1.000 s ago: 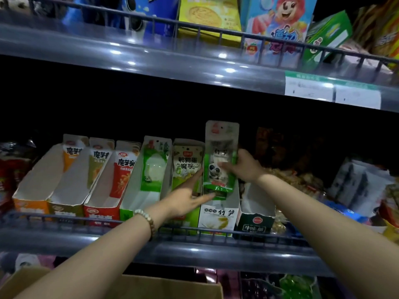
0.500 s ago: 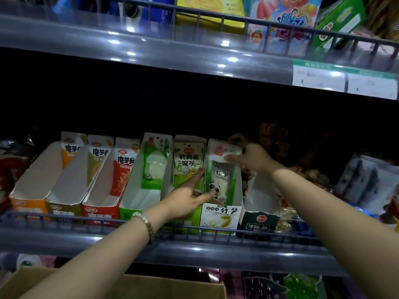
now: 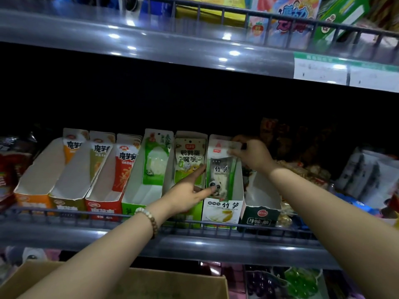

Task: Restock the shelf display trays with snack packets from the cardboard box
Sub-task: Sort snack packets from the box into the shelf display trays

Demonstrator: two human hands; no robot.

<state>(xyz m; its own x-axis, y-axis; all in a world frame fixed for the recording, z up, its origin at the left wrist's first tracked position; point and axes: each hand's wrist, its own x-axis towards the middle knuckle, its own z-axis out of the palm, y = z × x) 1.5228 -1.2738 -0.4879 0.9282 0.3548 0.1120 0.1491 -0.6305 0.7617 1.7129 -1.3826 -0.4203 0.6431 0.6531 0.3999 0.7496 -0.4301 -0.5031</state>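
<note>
The grey wire-fronted shelf (image 3: 194, 244) is carrying seven slanted cardboard display trays (image 3: 38, 169), most looking only part-filled, so much restocking seems left. The brown cardboard box (image 3: 151, 285) is waiting at six o'clock. The right hand (image 3: 251, 155) is pinching the top edge of the green-and-white panda snack packet (image 3: 222, 171), which is sitting inside the white tray (image 3: 222, 209). The left hand (image 3: 187, 194), fingers spread, is pressing its lower end at seven o'clock.

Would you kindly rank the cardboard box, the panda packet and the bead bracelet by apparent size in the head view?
1. cardboard box, largest, though nearness to the camera exaggerates it and its edges are cut off.
2. panda packet.
3. bead bracelet, smallest.
</note>
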